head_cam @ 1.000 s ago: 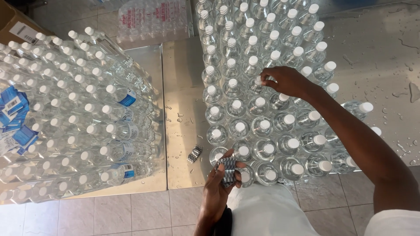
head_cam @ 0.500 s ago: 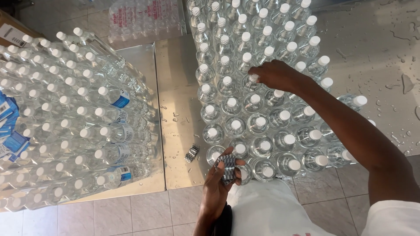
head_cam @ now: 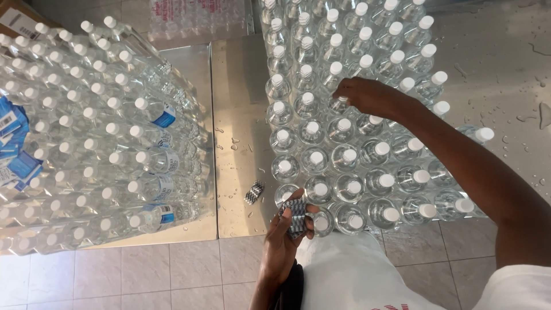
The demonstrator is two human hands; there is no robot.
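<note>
gripping ridged clear bottle (head_cam: pixel 340 106)

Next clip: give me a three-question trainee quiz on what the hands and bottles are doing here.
1. True or false: the left hand holds a small stack of shiny strips.
2. What does the right hand touch? A) a bottle top among the upright bottles B) the loose strip C) the blue labels
3. The loose strip lies on the metal ____.

Key: 1 true; 2 A; 3 table.
</note>
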